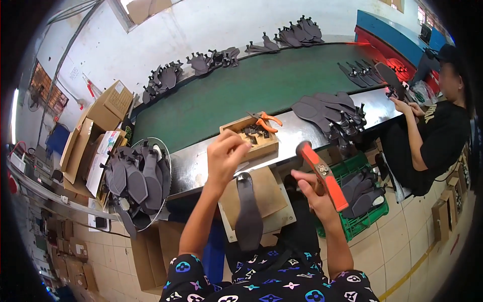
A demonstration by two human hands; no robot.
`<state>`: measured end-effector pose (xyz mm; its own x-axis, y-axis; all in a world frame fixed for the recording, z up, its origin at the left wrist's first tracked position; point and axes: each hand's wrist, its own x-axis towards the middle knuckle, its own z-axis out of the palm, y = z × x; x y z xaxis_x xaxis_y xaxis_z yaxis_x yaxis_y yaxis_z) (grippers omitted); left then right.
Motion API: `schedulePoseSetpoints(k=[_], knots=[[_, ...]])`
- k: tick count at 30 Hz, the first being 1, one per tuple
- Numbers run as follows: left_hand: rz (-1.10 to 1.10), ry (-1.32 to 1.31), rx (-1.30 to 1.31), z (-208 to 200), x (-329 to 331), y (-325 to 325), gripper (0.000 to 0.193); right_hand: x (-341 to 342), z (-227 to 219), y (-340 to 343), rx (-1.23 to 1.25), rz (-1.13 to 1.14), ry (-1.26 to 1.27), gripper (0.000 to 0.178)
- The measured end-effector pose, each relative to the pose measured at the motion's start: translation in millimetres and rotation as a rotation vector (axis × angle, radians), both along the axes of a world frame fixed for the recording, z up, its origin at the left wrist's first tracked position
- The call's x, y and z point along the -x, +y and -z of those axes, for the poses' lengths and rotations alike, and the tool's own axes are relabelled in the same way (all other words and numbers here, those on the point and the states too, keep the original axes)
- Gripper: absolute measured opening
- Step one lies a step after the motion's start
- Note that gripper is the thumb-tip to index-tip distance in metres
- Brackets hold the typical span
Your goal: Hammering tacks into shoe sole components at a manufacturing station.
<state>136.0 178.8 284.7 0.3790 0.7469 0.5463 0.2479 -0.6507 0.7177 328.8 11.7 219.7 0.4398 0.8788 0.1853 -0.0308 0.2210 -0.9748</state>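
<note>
My right hand (319, 199) is closed round a hammer (329, 182), whose orange-red head is tilted toward me; its handle is mostly hidden. My left hand (225, 157) hovers above the far end of a dark grey shoe sole (248, 216), its fingers curled together. Whether something small is in them is hidden. The sole lies lengthwise on a brown pad (274, 194) over a pale board (288, 217), with a shiny black piece (244, 176) at its far end. Just beyond my left hand, a wooden box (266, 149) holds small dark pieces and orange-handled pliers (269, 122).
A green conveyor belt (211, 103) runs behind the metal ledge, with soles along its far edge. More soles (322, 113) are heaped at right. A round wire basket (168, 186) stands left, a green crate (380, 214) right. A co-worker (427, 126) sits far right, holding a sole.
</note>
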Motion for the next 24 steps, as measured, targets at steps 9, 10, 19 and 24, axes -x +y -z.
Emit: schedulePoseSetpoints(k=[9, 10, 19, 24], knots=[[0.091, -0.098, -0.028, -25, 19, -101, 0.010, 37, -72, 13, -0.046, -0.391, 0.150, 0.027], [0.069, -0.085, -0.078, -20, 21, -102, 0.011, 39, -68, 12, -0.059, -0.364, 0.107, 0.025], [-0.156, 0.109, 0.113, 113, 55, -31, 0.028, 44, -1, 68, 0.011, -0.321, -0.120, 0.025], [-0.130, -0.035, 0.315, 127, 55, -39, 0.029, 55, 40, 100, 0.076, -0.437, -0.284, 0.026]])
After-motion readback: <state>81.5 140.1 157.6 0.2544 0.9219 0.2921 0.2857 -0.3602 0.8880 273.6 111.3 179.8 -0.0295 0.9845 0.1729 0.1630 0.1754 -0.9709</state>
